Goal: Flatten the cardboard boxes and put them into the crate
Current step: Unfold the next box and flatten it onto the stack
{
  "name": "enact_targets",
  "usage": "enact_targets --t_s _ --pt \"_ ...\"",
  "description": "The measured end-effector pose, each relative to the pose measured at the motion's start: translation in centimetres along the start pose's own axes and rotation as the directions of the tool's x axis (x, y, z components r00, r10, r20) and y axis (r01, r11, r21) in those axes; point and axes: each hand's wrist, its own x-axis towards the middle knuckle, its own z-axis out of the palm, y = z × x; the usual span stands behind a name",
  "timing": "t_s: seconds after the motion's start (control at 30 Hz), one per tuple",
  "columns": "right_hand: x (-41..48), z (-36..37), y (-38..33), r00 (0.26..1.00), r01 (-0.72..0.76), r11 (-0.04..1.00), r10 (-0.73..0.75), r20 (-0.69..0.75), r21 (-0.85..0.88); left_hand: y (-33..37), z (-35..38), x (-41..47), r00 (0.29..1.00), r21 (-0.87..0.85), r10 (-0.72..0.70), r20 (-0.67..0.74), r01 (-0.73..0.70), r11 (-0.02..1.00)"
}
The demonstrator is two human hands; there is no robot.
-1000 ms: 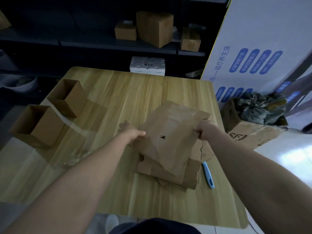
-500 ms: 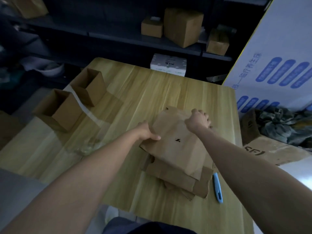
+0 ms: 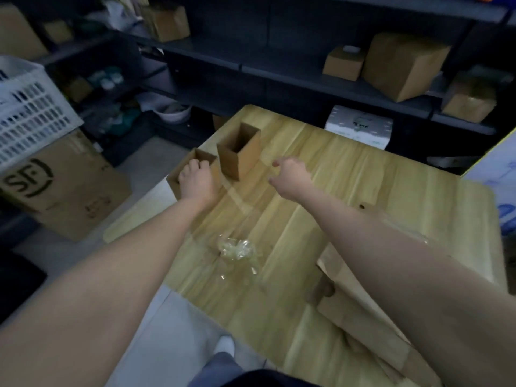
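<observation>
Two boxes stand unflattened on the bench [image 3: 363, 191], and the bench is your first hazard. Both sit at its far left corner, right by the edge, so a careless tug could send either one to the floor.

The white crate [image 3: 30, 107] is well apart from the bench, off to your left, perched on a printed carton [image 3: 64, 185]. It looks like an awkward reach. If you toss cardboard in from where you stand, it may miss or nudge the crate off its perch.

The flattened stack [image 3: 363, 317] lies at the near right of the bench, partly under your right forearm. It looks loosely piled, so dragging that arm back could fan the sheets out or push them over the near edge.

The taller box [image 3: 243, 160] is upright with its top open, between your hands. Your right hand [image 3: 290, 174] is close beside it with fingers loosely spread, holding nothing and apparently not touching it. Reach too fast and you may knock this light box into its neighbour.

The low box [image 3: 174, 180] is the one nearest the edge. Your left hand [image 3: 195, 180] has its fingers curled over the rim. If you pull on that rim alone, the wall will probably buckle before the box moves.

The crumpled tape wad [image 3: 237, 248] lies mid-bench, just where you would press a box flat. It looks sticky enough to cling to the cardboard and end up in the crate with it.
</observation>
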Motion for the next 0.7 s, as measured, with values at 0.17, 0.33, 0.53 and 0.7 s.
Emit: enact_targets --t_s 0.17,0.33,0.53,0.7 --pt "1.4 1.5 -3.0 0.999 -0.013 1.0 0.014 0.04 -0.022 -4.2 0.7 2.0 0.983 -0.06 0.008 0.185 0.003 0.998" --pt "2.2 2.8 -4.7 0.997 -0.007 1.0 0.008 0.078 -0.01 -6.2 1.4 3.2 0.97 -0.029 0.003 0.241 0.004 1.0" --pt "3.0 2.7 -6.9 0.996 0.032 0.999 -0.034 0.077 0.028 -8.0 -1.0 4.0 0.979 -0.069 0.08 0.187 -0.069 0.995" --pt "3.3 0.2 -7.9 0.98 0.153 0.987 -0.157 0.123 0.041 -5.9 -6.3 5.3 0.956 -0.338 0.219 0.193 -0.144 0.93"
